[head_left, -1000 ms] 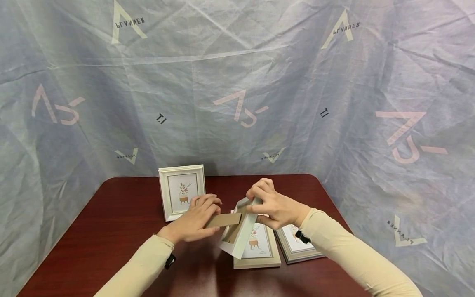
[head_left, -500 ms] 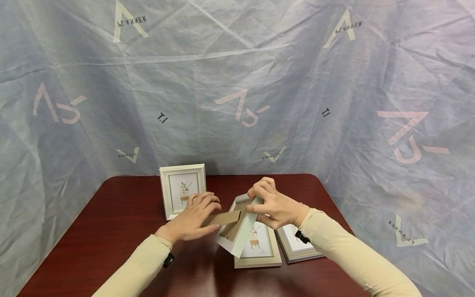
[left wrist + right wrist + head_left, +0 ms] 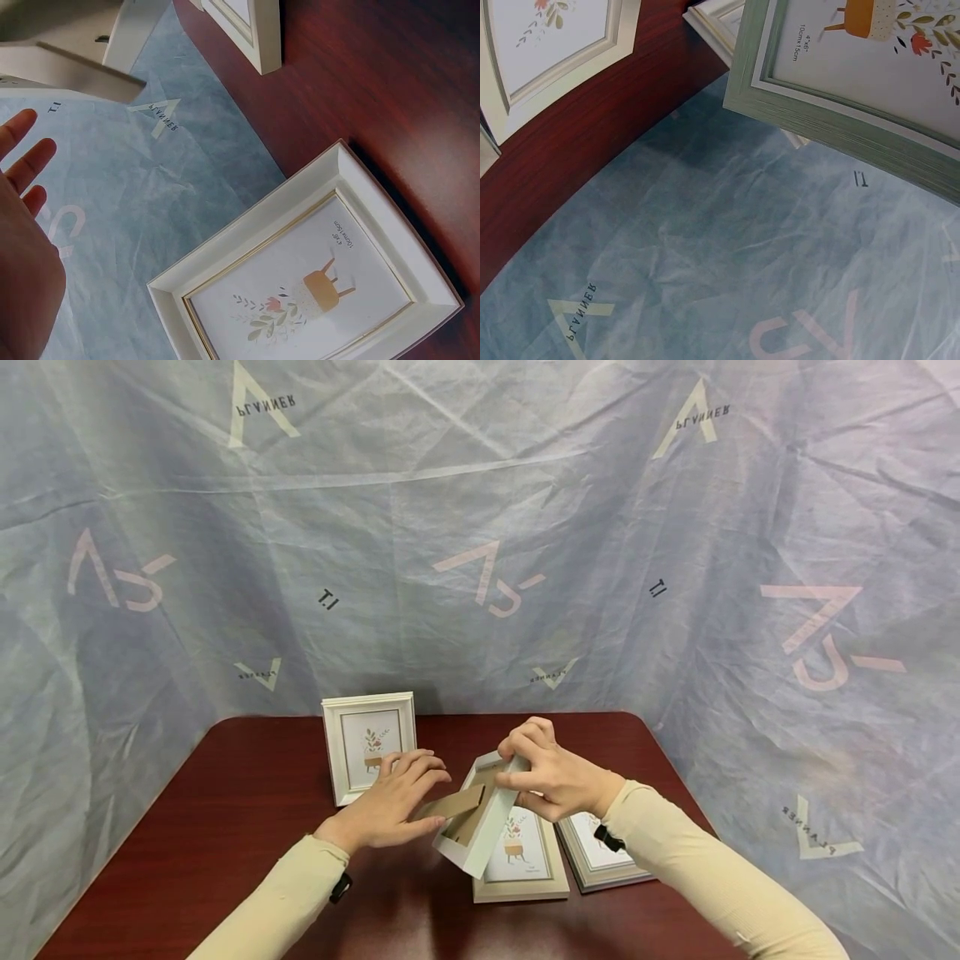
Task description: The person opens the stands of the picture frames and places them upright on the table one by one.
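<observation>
My right hand (image 3: pixel 558 772) grips the upper edge of a green picture frame (image 3: pixel 840 124), held tilted above the table. Its brown back faces left in the head view, with a brown stand flap (image 3: pixel 459 802) swung out from it. At the flap's free end is my left hand (image 3: pixel 386 802), fingers extended and spread. The thumb overlaps the flap's lower edge in the head view. In the left wrist view the fingers (image 3: pixel 34 165) reach toward the flap, while the thumb is out of sight. The right wrist view shows the frame's flower print but none of the right hand.
A cream picture frame (image 3: pixel 371 702) stands upright behind my left hand. Below the held frame lies another cream frame (image 3: pixel 521 892), face up. Further frames (image 3: pixel 618 872) lie under my right wrist on the dark red table (image 3: pixel 255 802). A grey printed cloth (image 3: pixel 480 468) hangs behind.
The green frame has shifted slightly left and down in my right hand, and the flap's angle has changed a little. My left hand stays beside the flap with its fingers spread.
</observation>
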Tool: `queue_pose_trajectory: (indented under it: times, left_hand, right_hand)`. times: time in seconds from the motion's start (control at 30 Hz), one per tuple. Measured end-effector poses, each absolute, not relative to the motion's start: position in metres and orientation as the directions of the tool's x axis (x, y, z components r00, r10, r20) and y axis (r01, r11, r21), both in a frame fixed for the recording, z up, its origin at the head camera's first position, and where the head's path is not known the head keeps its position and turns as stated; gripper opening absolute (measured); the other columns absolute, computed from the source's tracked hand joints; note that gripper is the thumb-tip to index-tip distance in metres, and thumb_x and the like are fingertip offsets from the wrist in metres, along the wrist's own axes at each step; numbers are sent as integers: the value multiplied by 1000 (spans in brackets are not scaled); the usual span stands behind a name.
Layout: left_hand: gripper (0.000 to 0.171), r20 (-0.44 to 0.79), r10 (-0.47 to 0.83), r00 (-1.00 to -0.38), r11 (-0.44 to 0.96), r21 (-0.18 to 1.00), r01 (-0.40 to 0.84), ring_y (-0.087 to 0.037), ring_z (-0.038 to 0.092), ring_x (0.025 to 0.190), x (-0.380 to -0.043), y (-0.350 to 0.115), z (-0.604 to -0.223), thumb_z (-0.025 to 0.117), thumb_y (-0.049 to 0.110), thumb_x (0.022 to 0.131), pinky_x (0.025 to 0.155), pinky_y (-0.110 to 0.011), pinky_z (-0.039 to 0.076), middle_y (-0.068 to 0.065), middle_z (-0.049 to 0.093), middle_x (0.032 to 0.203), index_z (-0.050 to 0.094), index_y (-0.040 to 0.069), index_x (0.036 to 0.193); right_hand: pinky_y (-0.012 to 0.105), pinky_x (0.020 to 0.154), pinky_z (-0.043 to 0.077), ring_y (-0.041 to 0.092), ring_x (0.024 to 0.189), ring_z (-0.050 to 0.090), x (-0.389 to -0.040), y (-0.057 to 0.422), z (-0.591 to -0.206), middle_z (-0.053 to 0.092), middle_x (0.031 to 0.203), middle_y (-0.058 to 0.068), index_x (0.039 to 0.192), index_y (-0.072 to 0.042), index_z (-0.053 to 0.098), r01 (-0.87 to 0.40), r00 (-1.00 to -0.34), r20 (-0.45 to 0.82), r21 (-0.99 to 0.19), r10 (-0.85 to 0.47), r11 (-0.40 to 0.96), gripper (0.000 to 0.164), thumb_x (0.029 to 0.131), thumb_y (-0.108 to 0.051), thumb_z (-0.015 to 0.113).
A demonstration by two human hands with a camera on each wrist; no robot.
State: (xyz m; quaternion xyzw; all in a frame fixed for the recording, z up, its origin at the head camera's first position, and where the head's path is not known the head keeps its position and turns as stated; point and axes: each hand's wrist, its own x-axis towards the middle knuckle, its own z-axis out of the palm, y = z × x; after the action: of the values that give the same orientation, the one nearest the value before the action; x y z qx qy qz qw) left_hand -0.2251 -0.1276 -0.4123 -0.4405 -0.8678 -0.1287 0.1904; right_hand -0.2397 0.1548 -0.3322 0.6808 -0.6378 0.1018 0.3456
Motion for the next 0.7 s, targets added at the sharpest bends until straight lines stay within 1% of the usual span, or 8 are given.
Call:
queue_pose_trajectory:
  times: [0.07,0.17,0.27,0.37,0.43,0.5,0.6,0.7]
  left_hand:
    - [49,446,715,-539,579,55,814,-23,24,129,-225,-127,-413,51,50,86,93,-49,16,0,43,125,48,18,122]
    - [51,465,697,-546,586,70,807,-22,26,127,-226,-127,-414,53,50,85,92,-49,17,-1,41,127,45,21,127]
    - [59,513,644,-567,602,118,790,-23,28,125,-225,-128,-412,57,47,82,92,-51,17,-4,35,132,39,22,133]
    - [67,557,585,-589,615,168,770,-26,29,123,-223,-130,-407,61,43,80,93,-54,15,-8,31,135,33,20,137]
    - [68,575,558,-598,621,188,760,-28,28,123,-221,-132,-404,61,39,80,93,-55,13,-10,31,135,31,19,137]
    - [67,590,540,-601,626,196,755,-29,27,124,-221,-133,-403,59,38,81,93,-54,13,-11,32,134,31,18,138]
    - [65,618,510,-598,634,200,747,-27,26,126,-220,-133,-405,54,39,82,92,-53,14,-11,33,134,31,16,138]
    - [63,653,479,-586,640,197,742,-26,27,125,-219,-132,-406,48,44,84,92,-53,15,-10,34,134,33,13,137]
  right_hand:
    - [48,78,25,28,93,39,-239,155,-332,46,95,10,96,-17,57,-939,162,582,339,-797,57,18,80,-20,48]
    - [48,78,24,27,92,40,-238,155,-331,46,94,9,96,-17,58,-937,151,592,342,-792,76,17,86,-26,47]
    - [49,77,24,27,91,41,-238,153,-329,46,94,9,96,-16,58,-930,133,605,350,-785,112,23,91,-34,44]
    - [49,76,23,26,89,42,-238,153,-328,47,94,9,95,-16,59,-923,104,624,351,-775,159,21,88,-34,49]
    - [50,76,22,26,88,42,-237,153,-328,48,95,9,95,-17,59,-919,69,638,340,-767,200,21,82,-32,53]
    - [50,76,21,26,87,42,-236,153,-328,48,95,9,95,-17,59,-913,22,649,324,-760,250,24,77,-32,56]
    - [50,76,21,25,87,41,-234,153,-327,47,96,8,96,-17,58,-897,-56,662,295,-747,329,25,78,-34,57]
    - [51,77,21,25,87,41,-234,151,-326,46,94,8,97,-17,57,-881,-114,684,266,-720,392,25,80,-35,58]
